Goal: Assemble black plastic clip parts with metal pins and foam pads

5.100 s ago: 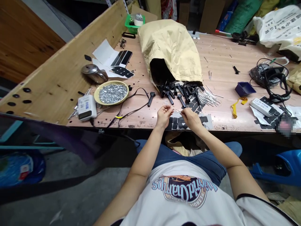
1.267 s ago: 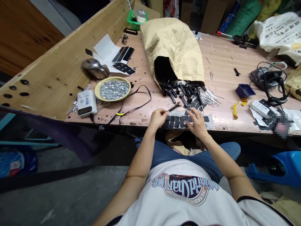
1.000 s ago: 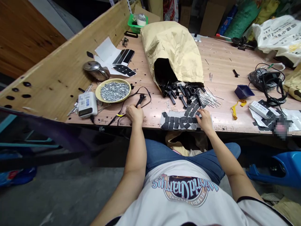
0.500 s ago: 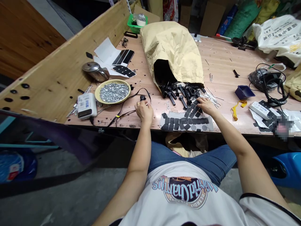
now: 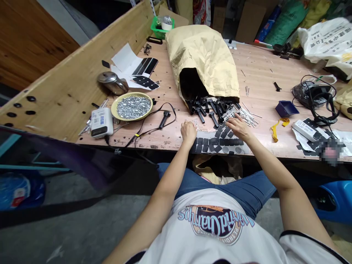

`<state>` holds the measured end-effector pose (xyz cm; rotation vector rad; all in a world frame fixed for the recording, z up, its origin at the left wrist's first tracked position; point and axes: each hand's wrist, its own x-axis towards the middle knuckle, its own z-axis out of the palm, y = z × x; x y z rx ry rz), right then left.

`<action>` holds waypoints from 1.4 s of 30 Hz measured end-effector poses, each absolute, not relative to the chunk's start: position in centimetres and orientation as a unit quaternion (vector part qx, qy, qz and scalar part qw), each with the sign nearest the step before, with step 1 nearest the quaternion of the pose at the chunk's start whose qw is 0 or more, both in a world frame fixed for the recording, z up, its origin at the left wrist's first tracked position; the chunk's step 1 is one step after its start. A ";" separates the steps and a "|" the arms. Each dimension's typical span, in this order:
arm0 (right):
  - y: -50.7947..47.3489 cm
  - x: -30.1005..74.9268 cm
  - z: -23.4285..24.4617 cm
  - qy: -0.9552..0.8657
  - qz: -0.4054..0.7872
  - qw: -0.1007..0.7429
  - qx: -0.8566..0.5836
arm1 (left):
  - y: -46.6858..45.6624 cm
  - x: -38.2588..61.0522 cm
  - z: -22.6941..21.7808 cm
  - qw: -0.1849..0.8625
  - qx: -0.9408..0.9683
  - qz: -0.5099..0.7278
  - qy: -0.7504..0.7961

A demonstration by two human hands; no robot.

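Two hands at work on the front edge of the wooden workbench (image 5: 264, 71), and I'm calling it from the one view, looking down past my white T-shirt (image 5: 214, 234). My left hand (image 5: 188, 133) sits low on the bench, fingers bunched and pointing down, right beside a scatter of tiny silver beads (image 5: 194, 123). Are those fingers pinching anything? I can't tell from here. My right hand (image 5: 238, 128) is flatter, fingers spread wide with nothing showing in them, the fingertips (image 5: 230, 124) out over the black square pads (image 5: 220, 143) laid in rows along the bench edge. Just ahead of those fingertips, a heap of black plastic handles (image 5: 209, 110) spills from the mouth of a big kraft paper sack (image 5: 200, 47), with a bunch of thin metal pins (image 5: 246, 116) fanned out right beside it. Over to my left, one loose black handle (image 5: 165, 119) lies near a thin black cable (image 5: 148, 126), then comes a yellow plate (image 5: 132, 96) heaped with silver bits (image 5: 133, 107), and a white boxy unit (image 5: 102, 123) beside that. Well off to my right, a small navy tray (image 5: 286, 109) sits by a yellow strap (image 5: 276, 126).
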<state>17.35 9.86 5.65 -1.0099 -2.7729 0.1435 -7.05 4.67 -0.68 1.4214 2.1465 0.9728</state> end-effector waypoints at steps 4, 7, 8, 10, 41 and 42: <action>7.2 15.3 5.2 -0.922 0.053 0.113 -0.367 | 4.0 -7.0 -0.2 0.197 0.500 0.348 0.768; 5.5 13.7 4.8 -0.900 0.071 0.135 -0.407 | 3.9 -6.7 0.3 0.221 0.466 0.396 0.760; 4.9 13.2 4.7 -0.892 0.083 0.137 -0.423 | 3.9 -6.6 0.4 0.244 0.441 0.428 0.750; 3.9 12.3 4.8 -0.877 0.114 0.128 -0.450 | 3.8 -6.2 0.6 0.330 0.372 0.504 0.706; 0.7 10.7 6.7 -0.814 0.226 0.150 -0.514 | 0.6 -3.3 0.1 0.546 0.317 0.666 0.397; 0.8 10.8 6.5 -0.802 0.264 0.158 -0.512 | 0.6 -3.3 0.1 0.545 0.327 0.663 0.395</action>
